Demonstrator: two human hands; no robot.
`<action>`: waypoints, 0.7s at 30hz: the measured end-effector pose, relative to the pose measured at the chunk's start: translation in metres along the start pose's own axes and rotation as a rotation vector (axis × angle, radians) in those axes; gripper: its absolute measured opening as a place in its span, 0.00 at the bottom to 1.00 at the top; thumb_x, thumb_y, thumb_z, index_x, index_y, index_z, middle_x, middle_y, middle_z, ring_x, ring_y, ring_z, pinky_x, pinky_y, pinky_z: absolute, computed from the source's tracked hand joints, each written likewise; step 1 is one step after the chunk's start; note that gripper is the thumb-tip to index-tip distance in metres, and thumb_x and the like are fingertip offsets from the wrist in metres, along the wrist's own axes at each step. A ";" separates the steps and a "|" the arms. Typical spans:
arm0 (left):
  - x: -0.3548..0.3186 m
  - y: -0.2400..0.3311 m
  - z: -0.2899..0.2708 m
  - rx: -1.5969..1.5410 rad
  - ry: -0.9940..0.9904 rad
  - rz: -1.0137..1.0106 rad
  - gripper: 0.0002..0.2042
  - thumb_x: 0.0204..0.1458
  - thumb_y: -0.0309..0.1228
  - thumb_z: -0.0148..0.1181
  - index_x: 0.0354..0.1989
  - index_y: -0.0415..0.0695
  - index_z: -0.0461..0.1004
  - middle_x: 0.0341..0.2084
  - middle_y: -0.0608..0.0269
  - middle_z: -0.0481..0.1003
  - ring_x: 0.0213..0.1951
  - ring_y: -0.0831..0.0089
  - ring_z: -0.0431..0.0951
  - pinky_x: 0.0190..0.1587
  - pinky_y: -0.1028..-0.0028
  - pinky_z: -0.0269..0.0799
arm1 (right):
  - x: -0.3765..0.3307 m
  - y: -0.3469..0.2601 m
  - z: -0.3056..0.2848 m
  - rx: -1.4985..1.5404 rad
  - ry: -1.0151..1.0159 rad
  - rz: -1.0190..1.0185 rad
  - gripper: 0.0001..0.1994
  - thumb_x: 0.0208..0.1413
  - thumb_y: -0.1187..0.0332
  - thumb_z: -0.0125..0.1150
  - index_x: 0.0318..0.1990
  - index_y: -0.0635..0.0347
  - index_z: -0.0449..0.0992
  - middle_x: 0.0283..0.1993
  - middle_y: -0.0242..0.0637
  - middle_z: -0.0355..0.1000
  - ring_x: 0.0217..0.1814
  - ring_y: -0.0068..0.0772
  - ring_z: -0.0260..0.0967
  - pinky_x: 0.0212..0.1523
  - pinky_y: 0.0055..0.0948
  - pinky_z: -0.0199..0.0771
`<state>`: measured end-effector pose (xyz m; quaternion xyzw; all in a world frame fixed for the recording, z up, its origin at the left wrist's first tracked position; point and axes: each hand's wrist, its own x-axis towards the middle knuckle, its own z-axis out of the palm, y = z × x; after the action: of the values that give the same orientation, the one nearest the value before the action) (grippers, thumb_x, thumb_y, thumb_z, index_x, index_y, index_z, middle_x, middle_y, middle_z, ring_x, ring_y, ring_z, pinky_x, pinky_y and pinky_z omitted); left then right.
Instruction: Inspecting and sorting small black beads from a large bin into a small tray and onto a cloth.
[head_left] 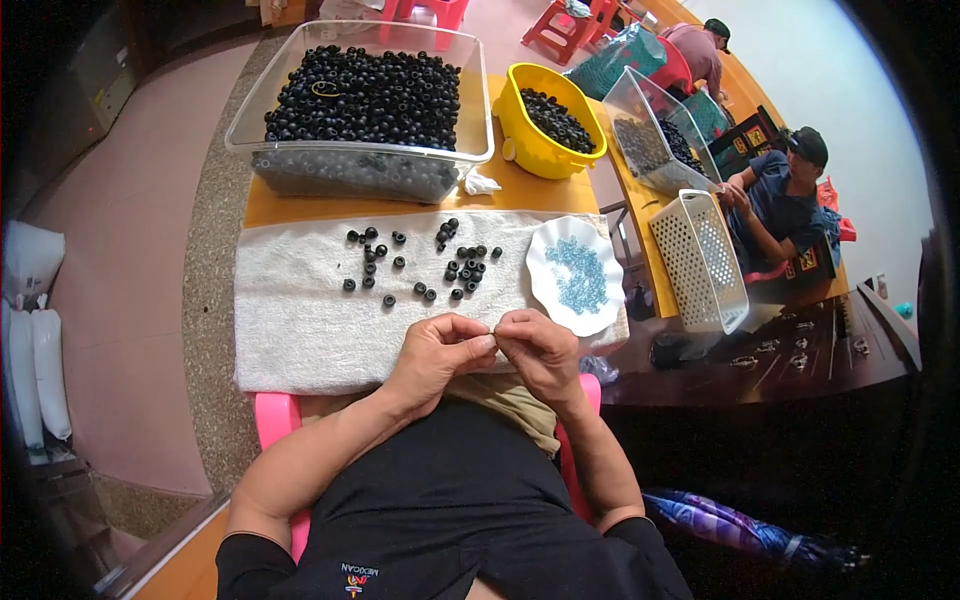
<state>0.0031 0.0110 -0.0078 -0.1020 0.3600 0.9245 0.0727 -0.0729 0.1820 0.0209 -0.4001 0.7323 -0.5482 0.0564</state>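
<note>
My left hand and my right hand meet over the near edge of a white towel. Thumb and fingers of each are pinched together, tip to tip with the other hand; whatever sits between them is too small to make out. Several small round black pieces with holes, like beads, lie loose on the towel beyond my hands. Right of them, a white scalloped plate bears many tiny clear bluish pieces.
Behind the towel stand a large clear bin of black pieces and a yellow tub with more. To the right are a clear box, a white perforated basket and a seated person. A folded umbrella lies lower right.
</note>
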 end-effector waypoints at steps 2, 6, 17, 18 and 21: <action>0.000 -0.001 0.000 -0.001 0.003 -0.005 0.06 0.54 0.24 0.63 0.39 0.38 0.75 0.34 0.60 0.78 0.36 0.74 0.80 0.43 0.73 0.79 | 0.001 -0.001 -0.003 -0.010 -0.013 0.006 0.06 0.55 0.80 0.61 0.40 0.66 0.75 0.37 0.41 0.74 0.37 0.31 0.74 0.37 0.25 0.74; 0.000 0.001 0.001 -0.003 0.004 -0.016 0.06 0.54 0.24 0.63 0.39 0.37 0.75 0.34 0.60 0.78 0.36 0.73 0.80 0.43 0.72 0.80 | 0.004 -0.006 -0.004 -0.074 -0.037 -0.049 0.09 0.52 0.83 0.62 0.41 0.65 0.76 0.37 0.41 0.74 0.37 0.32 0.74 0.37 0.25 0.73; -0.003 0.003 0.005 -0.073 0.046 -0.009 0.05 0.55 0.23 0.61 0.39 0.37 0.74 0.35 0.59 0.77 0.36 0.73 0.80 0.43 0.72 0.80 | -0.003 -0.018 0.015 -0.504 0.111 -0.302 0.16 0.48 0.80 0.64 0.46 0.64 0.74 0.40 0.46 0.73 0.38 0.45 0.74 0.36 0.34 0.76; -0.003 0.004 0.005 -0.074 0.046 -0.008 0.05 0.55 0.23 0.61 0.39 0.37 0.74 0.35 0.59 0.77 0.36 0.73 0.80 0.43 0.72 0.80 | -0.004 -0.016 0.015 -0.564 0.101 -0.350 0.18 0.48 0.80 0.64 0.48 0.66 0.73 0.41 0.47 0.74 0.38 0.45 0.74 0.36 0.35 0.76; -0.004 0.005 0.006 -0.079 0.046 -0.012 0.05 0.55 0.24 0.62 0.38 0.38 0.74 0.34 0.60 0.77 0.35 0.74 0.79 0.41 0.74 0.79 | -0.005 -0.015 0.020 -0.656 0.132 -0.403 0.20 0.47 0.80 0.64 0.50 0.67 0.71 0.41 0.46 0.73 0.39 0.45 0.74 0.36 0.35 0.77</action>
<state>0.0049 0.0109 0.0006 -0.1282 0.3241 0.9350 0.0657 -0.0510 0.1692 0.0242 -0.4964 0.7775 -0.3095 -0.2308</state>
